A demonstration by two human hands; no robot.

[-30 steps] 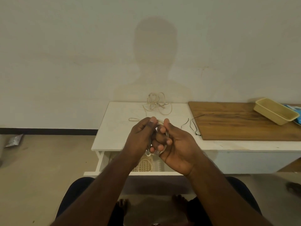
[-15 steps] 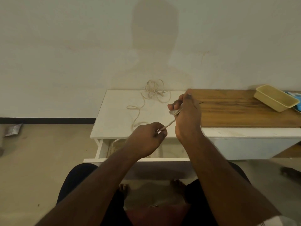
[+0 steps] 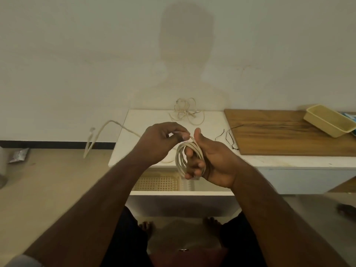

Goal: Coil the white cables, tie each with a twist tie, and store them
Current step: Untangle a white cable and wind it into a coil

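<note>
Coiling the first white cable (image 3: 189,151), my right hand (image 3: 210,162) grips the loops while my left hand (image 3: 163,139) pinches the strand; next, wind in the loose tail (image 3: 100,132).

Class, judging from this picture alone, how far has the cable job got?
Done: nothing tied or stored that shows. In hand: several loops of cable ring the right hand; the left hand pinches the strand, its tail loose. Left: tie it, coil the tangled cable, store both.
</note>
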